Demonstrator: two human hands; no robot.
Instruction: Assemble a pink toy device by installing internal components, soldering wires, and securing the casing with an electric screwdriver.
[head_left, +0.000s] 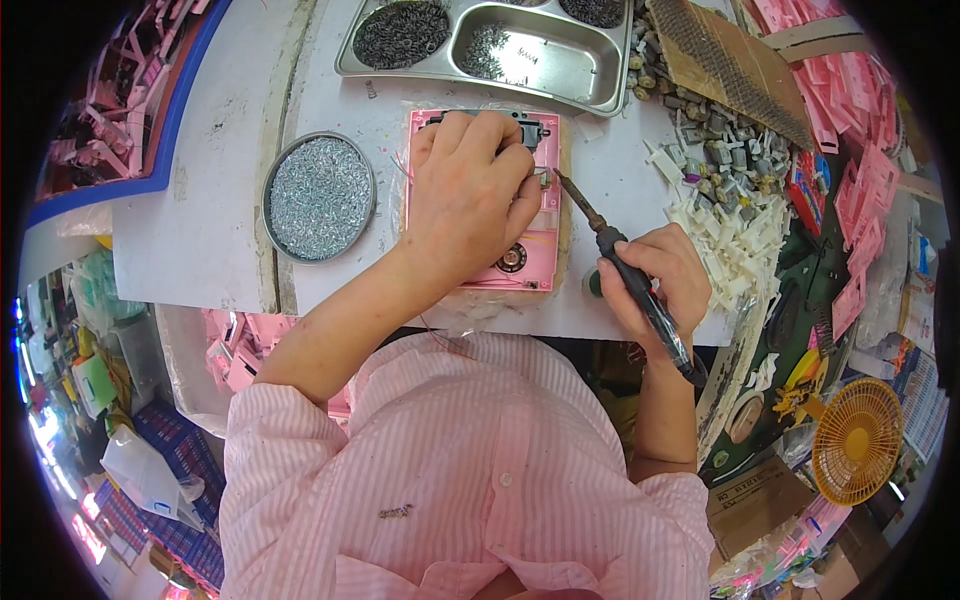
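Observation:
A pink plastic housing (537, 262) lies on a wrapped pad at the near edge of the table. Black parts show along its far end, and a round black speaker-like part (511, 259) sits in its near half. Across the housing rests my left hand (470, 185), fingers curled down and thumb near the index finger. Whatever they pinch is hidden, and thin wires poke out beside the hand. My right hand (662, 278) is closed around the black handle of a soldering iron (640, 285). Its tip points at the housing's right edge, close to my left fingertips.
Left of the housing stands a round tin (320, 197) of small metal pieces. A steel compartment tray (545, 88) with screws is behind. Small motors (730, 150), white plastic parts (735, 245) and cardboard (735, 65) crowd the right. A yellow fan (857, 441) stands at lower right.

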